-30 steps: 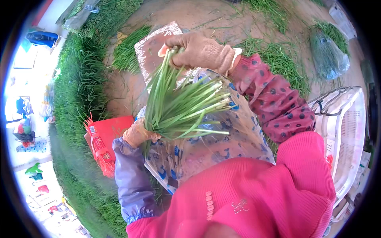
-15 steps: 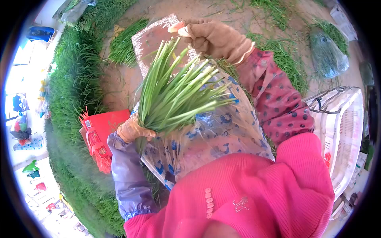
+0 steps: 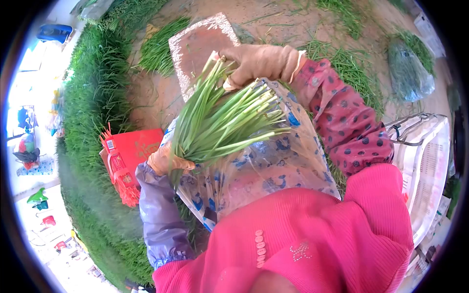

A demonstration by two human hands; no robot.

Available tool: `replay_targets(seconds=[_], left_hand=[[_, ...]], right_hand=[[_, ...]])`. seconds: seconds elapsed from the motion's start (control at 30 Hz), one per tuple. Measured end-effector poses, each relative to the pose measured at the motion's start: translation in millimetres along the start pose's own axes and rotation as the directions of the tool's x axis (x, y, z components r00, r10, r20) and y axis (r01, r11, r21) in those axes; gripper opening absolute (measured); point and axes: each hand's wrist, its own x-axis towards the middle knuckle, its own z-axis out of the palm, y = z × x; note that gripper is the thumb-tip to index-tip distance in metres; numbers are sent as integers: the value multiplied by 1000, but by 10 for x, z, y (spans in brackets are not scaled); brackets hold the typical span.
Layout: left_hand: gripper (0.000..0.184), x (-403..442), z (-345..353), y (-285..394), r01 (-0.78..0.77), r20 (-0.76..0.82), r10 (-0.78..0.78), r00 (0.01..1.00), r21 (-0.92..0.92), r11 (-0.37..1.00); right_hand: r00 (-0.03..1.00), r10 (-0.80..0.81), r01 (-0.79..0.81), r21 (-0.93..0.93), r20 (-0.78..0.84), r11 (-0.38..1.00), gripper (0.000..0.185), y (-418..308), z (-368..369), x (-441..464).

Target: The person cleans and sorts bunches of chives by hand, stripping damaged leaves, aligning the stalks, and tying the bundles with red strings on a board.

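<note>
Crosswise over the lap, a bunch of garlic chives [image 3: 222, 124], or what looks like it, fans out between the two gloved hands. Its leafy, gathered part sits at the near left in the left hand [image 3: 168, 160], whose fingers are closed around it. From there the long axis of most stalks runs towards the far right, while another cluster leans more steeply to the far side, its pale ends beside the fingers of the right hand [image 3: 266, 62].

The right hand comes in from the far right and is the nearer one to those steep ends; its thumb and forefinger are bent and slightly apart around the stem tips, though whether they pinch any stalk I cannot tell. Under the bunch spreads a blue-patterned plastic sheet [image 3: 278, 171], with a pale-edged board [image 3: 198, 49] beyond and a red packet [image 3: 144, 146] to the left.
</note>
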Motion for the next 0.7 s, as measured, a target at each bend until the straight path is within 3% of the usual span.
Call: replay_targets(seconds=[0.07,0.13,0.17,0.2,0.27,0.33,0.37,0.43,0.47,0.5,0.53,0.57,0.6,0.67,0.7], left_hand=[[64,22,-18,-80,21,30,-19,999,-79,997],[68,37,-30,-136,40,57,-30,998,-167,985],[71,47,-43,-141,39,74,-30,997,-124,992],[74,54,-55,-144,36,91,-29,995,-79,996],[74,76,-49,-145,3,104,7,995,-100,995],[73,103,-49,-129,-28,119,42,992,-121,992],[74,109,-55,-113,-199,78,191,978,101,975],[74,62,-43,-37,-341,67,338,939,321,884],[75,18,-11,52,-155,47,149,988,183,971],[75,-11,9,92,44,54,-46,998,38,998],[75,-6,-3,18,45,50,-47,998,34,998],[76,17,-33,-106,22,67,-21,998,-7,1000],[77,26,-50,-171,-1,84,5,996,-47,999],[77,-19,-46,-147,8,79,-5,997,-27,1000],[78,-39,-42,-142,15,79,-15,997,-3,1000]], right_hand=[[996,-66,66,9,63,998,55,118,42,81],[987,-135,147,140,-91,979,50,184,122,61],[988,-115,144,342,-104,929,44,188,187,38],[988,-117,144,340,-99,929,44,182,212,33],[969,-2,151,590,-246,793,41,124,243,1],[968,22,133,590,-248,796,40,71,246,-60],[969,-13,152,557,-246,817,40,83,238,-67],[963,-32,176,535,-267,826,35,106,225,-79],[964,-34,176,534,-265,827,35,127,200,-83],[919,-44,273,551,-392,788,30,163,151,-71],[858,-46,370,554,-512,746,26,222,79,-47],[897,-146,439,810,-417,389,18,449,-126,100],[899,-148,437,811,-413,389,18,517,-299,94],[765,1,640,761,-644,107,27,488,-482,15],[768,1,637,763,-641,107,27,401,-511,-75]])
